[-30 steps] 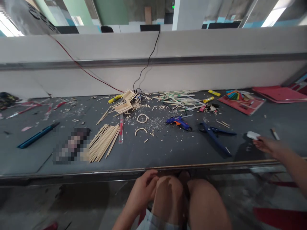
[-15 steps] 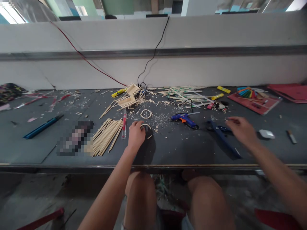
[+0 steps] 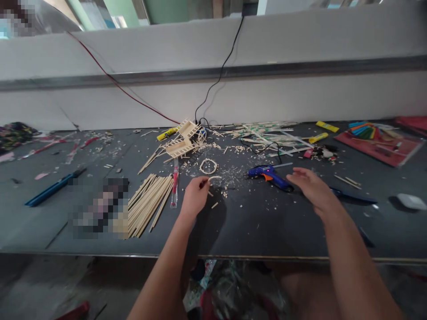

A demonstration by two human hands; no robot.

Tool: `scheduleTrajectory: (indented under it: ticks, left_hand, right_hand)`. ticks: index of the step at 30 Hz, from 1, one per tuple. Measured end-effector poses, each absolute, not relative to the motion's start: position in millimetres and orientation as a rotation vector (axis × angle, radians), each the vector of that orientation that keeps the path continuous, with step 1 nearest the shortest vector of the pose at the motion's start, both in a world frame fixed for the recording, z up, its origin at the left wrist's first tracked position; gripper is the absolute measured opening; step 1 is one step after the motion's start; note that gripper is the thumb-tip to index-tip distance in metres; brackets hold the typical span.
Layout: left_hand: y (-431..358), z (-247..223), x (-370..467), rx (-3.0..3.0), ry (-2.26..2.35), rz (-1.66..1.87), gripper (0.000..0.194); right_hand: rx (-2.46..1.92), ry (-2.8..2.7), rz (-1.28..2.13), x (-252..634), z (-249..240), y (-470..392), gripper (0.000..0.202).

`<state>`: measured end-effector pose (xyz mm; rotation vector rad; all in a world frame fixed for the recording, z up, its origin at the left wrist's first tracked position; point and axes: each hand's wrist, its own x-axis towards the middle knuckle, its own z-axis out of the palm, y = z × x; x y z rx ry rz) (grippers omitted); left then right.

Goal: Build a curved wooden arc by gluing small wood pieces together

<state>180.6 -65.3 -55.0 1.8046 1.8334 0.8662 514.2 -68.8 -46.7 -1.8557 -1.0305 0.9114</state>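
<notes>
left hand [image 3: 196,198]: you are pinching the curved stick piece [image 3: 215,177] near the stick ring [image 3: 208,173] | right hand [image 3: 312,189]: fingers parting beside the blue glue gun [image 3: 271,175] | yellow packet [image 3: 327,127]: print showing illegibly small

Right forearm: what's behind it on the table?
Two blue tool handles partly show to the right of the right forearm. The tool's other end and anything else directly behind the arm are covered.
</notes>
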Motion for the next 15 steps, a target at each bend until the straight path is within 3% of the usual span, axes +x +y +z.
scheduleTrajectory:
  ticks: [5, 15]
  left_hand:
    - [-82.8, -37.5, 193.9, 1.213, 1.393, 1.074, 0.02]
    - [-110.6, -31.3, 202.5, 0.893, 1.179, 1.111, 0.017]
  right_hand:
    - [-1.914, -1.162, 1.271, 517.6, -38.2, -63.5, 0.079]
    - [-1.709, -1.015, 1.412, 496.3, -58.7, -51.1, 0.047]
